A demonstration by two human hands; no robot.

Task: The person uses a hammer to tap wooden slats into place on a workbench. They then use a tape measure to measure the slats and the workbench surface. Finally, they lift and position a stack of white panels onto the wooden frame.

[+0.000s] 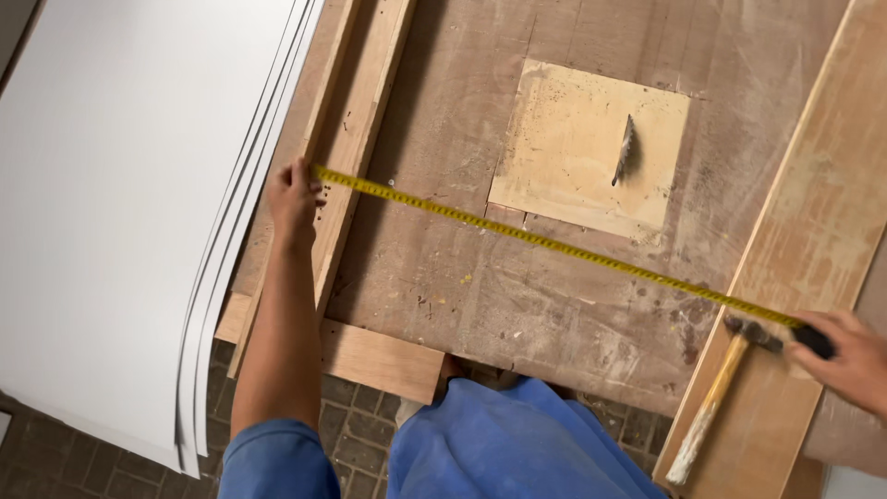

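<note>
A yellow tape measure is stretched slantwise across a worn wooden counter, running from the far left down to the near right. The left hand pins the tape's free end against a wooden strip that lies along the counter's left side, fingers curled down over tape and strip together. The right hand, at the near right edge of the view, is closed around the tape's dark case — only part of that case shows past the fingers.

The tape passes just near of a pale square insert set into the counter, from whose middle a saw blade rises through a slot. On the right, a long light-coloured plank lies lengthwise from far to near. A hammer with a yellowish wooden handle rests on this plank, its dark head just beside the right hand and under the tape's end, its pale-smeared handle pointing toward the near edge.

To the left, a stack of white sheets covers that side of the view, their edges curving down beside the wooden strip. Blue clothing fills the near centre — below it, a paved brick floor.
</note>
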